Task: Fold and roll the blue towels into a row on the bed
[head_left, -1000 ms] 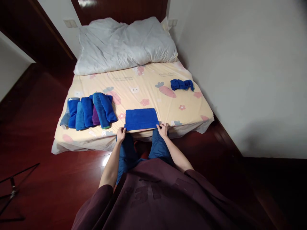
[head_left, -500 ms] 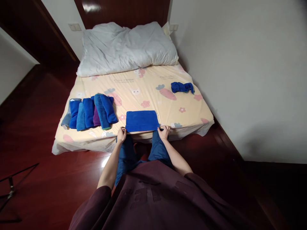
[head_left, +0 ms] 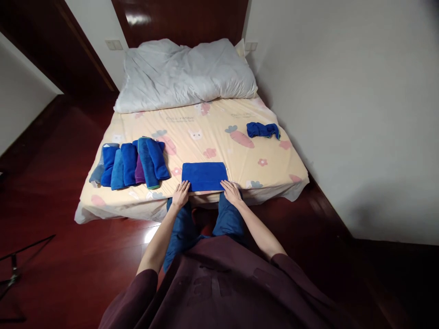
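A blue cloth (head_left: 205,176), folded into a flat rectangle, lies at the front edge of the bed (head_left: 212,114). My left hand (head_left: 181,193) rests on its near left corner with the fingers laid flat. On the near right corner lies my right hand (head_left: 232,192), its fingers also stretched over the cloth. Neither hand grips anything. To the left, several rolled cloths (head_left: 129,164) in blue, purple and grey-blue sit side by side. A crumpled dark blue cloth (head_left: 262,130) lies toward the right side of the bed.
A pale quilt (head_left: 188,75) is bunched at the head of the bed, against a dark wooden headboard (head_left: 185,20). The wall (head_left: 350,119) stands to the right. On the floor at the lower left is a thin metal stand (head_left: 13,269).
Both hands have gone from pinching the near corners of the blue cloth to lying flat on them. The view has shifted slightly.
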Available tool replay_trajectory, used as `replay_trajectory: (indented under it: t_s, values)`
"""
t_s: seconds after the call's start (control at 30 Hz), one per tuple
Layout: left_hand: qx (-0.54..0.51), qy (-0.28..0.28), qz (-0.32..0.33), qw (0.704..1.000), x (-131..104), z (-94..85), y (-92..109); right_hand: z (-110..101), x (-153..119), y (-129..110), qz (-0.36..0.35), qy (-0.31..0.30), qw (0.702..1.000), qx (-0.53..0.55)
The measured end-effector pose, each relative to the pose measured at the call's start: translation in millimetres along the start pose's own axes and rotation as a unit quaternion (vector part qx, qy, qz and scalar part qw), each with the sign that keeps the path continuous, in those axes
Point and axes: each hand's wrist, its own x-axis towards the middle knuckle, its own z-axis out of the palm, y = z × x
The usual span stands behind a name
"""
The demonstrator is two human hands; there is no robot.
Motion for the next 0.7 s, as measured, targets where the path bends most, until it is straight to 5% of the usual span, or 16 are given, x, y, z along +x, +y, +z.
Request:
replay_trajectory:
  t_s: [0.47, 0.7]
  values:
    - [-0.009, -0.008, -0.032, 0.999, 11.0, -0.2, -10.1, 11.4, 3.5, -1.4, 0.075, 0.055, 0.996, -0.003]
    - [-0.153, 0.024, -0.103, 0.982, 18.6, -5.8, -26.6, 12.5, 18.2, 4.4, 0.131, 0.084, 0.987, 0.029]
